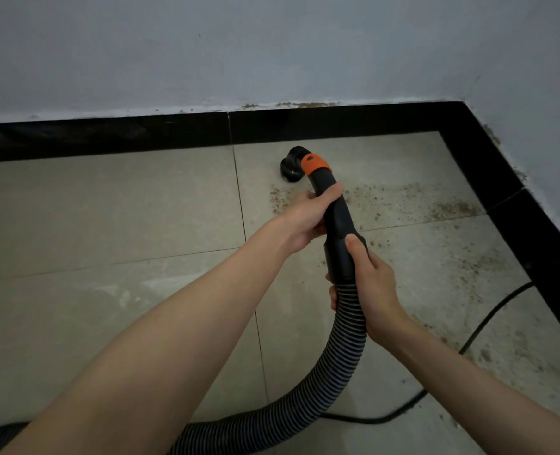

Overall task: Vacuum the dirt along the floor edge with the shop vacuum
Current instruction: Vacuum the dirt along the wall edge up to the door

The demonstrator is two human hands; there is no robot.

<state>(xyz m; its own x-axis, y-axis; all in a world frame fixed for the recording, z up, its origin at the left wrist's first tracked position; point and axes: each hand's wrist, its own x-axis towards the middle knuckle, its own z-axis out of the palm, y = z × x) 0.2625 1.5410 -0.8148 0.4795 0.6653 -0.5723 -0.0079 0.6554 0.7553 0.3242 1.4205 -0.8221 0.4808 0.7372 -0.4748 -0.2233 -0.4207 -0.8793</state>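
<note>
Dirt (413, 201) — brown crumbs and smears — scattered over the pale floor tiles (107, 205) right of centre, thickest in a band running toward the black skirting (488, 172) at the right edge, thinner down the right side of the frame. More brown specks along the top of the skirting where it meets the grey wall (272, 44), upper centre. Round black nozzle (292, 165) set down on the tile just above centre, at the left end of the dirt band, close to the skirting at the back but apart from it. Orange collar (316, 164) joining nozzle to curved black handle tube (339, 218). Left hand (308, 218) wrapped round the upper part of that tube, fingers curled over it, just below the collar. Right hand (372, 284) gripping lower down, at the cuff where the ribbed hose (337, 366) begins, thumb pointing up along the tube. Hose curving down and off toward the lower left corner. Black power cord (488, 320) lying on the floor at lower right — looping from the skirting to behind the hose.
</note>
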